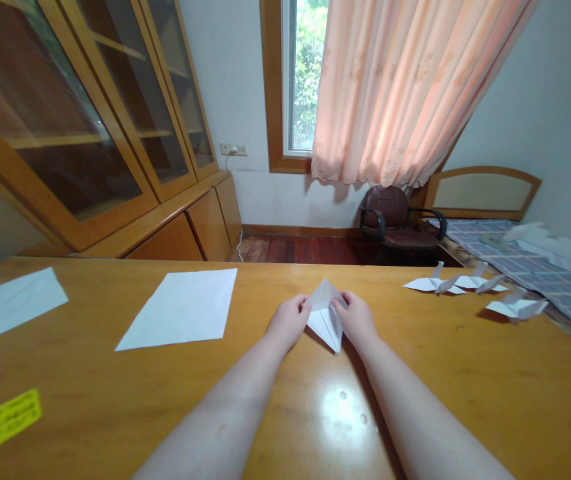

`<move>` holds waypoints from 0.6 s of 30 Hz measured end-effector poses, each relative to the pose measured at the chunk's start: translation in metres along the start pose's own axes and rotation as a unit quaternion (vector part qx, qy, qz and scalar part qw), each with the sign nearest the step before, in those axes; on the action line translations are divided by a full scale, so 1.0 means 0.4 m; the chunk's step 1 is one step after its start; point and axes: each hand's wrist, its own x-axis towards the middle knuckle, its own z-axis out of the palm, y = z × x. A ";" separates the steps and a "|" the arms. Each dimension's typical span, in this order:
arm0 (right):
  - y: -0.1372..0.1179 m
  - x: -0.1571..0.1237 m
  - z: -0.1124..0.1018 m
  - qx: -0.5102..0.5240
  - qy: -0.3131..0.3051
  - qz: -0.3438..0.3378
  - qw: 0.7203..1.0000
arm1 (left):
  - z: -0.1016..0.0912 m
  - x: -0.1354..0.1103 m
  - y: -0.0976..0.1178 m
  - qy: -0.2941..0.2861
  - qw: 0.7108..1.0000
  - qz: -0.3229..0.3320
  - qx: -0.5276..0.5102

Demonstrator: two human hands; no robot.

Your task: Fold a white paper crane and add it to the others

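A partly folded sheet of white paper point(324, 325) is held between my two hands, just above or on the wooden table point(185, 413). It has a kite-like outline, with one point toward me and a raised flap at the far end. My left hand point(291, 319) pinches its left edge with the fingers closed. On the opposite edge my right hand point(356, 317) grips the paper, thumb lying on the flap. The undersides of the paper and some fingertips are hidden.
Left of my hands lies a flat white sheet point(185, 307); another sheet point(5, 305) is farther left. Several folded paper birds point(515, 307) stand at the right. A yellow label point(2, 425) is at the near left. Beyond the table are a chair point(390, 217) and a bed point(530, 257).
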 end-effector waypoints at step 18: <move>-0.013 -0.007 -0.010 -0.105 0.028 -0.105 0.989 | -0.013 -0.002 0.006 0.027 0.996 -0.033 0.083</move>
